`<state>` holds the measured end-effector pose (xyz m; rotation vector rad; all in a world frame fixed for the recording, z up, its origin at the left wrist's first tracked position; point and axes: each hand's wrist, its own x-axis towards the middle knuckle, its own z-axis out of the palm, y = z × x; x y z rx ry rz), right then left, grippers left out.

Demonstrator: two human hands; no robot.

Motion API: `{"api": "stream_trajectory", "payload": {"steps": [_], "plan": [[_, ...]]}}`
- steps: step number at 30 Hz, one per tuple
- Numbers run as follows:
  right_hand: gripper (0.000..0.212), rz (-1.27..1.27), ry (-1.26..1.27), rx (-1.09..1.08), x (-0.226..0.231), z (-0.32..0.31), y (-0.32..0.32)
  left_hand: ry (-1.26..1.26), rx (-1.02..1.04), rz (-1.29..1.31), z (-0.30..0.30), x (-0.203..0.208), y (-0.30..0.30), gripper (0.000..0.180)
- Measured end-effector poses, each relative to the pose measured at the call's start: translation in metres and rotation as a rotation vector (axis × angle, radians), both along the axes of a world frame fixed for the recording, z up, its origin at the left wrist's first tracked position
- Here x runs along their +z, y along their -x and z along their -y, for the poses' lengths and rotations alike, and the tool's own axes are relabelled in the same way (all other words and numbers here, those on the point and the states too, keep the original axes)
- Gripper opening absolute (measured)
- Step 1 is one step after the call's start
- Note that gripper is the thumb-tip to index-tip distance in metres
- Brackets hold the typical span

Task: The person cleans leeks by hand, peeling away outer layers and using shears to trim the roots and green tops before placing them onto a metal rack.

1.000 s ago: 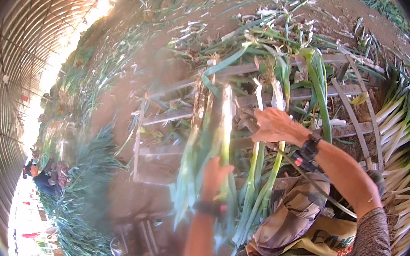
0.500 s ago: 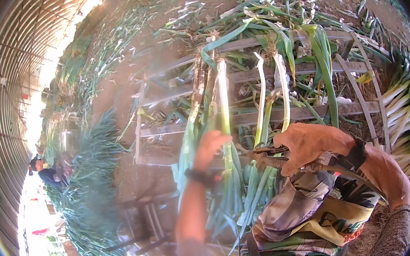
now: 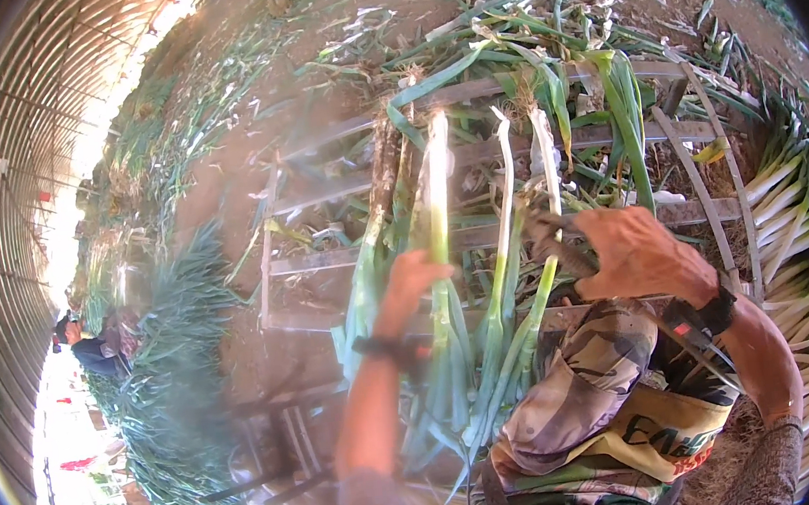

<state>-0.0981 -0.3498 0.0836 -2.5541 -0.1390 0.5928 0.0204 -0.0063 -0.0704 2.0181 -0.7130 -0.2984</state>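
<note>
Long green onions with white shanks and green leaves lie across a low slatted rack. My left hand (image 3: 414,286), slightly blurred, is closed at the green part of a thick green onion (image 3: 437,185), whose pale root end points away from me. To its right lie two thinner green onions (image 3: 502,205) (image 3: 546,164). My right hand (image 3: 639,249) is closed around a brown, dirt-covered tool (image 3: 561,244) with a slim hose (image 3: 696,350) running back along my forearm. The tool's tip reaches over the thinner stalks; its exact kind is unclear.
Leaf scraps lie under and beyond the slatted rack (image 3: 482,236). White-shanked green onions (image 3: 784,222) are piled at the right, and a large leafy heap (image 3: 166,376) is at the left, beside another person (image 3: 94,349). My camouflage-clad knee (image 3: 575,373) is close in front.
My right hand has moved forward and a little right with the tool, away from my knee, so its tip now crosses the thinner stalks. My left hand stays at the thick green onion.
</note>
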Motion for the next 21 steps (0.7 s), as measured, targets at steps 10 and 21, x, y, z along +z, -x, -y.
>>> {"api": "stream_trajectory", "payload": {"steps": [10,21], "plan": [[0.055,-0.008,0.277,-0.11,-0.068,0.063,0.059,-0.062,0.266,-0.297,0.029,0.105,-0.014,0.038],[0.051,0.435,-0.363,-0.055,0.007,-0.025,-0.004,-0.193,0.215,0.007,0.054,0.158,0.015,0.035]]}}
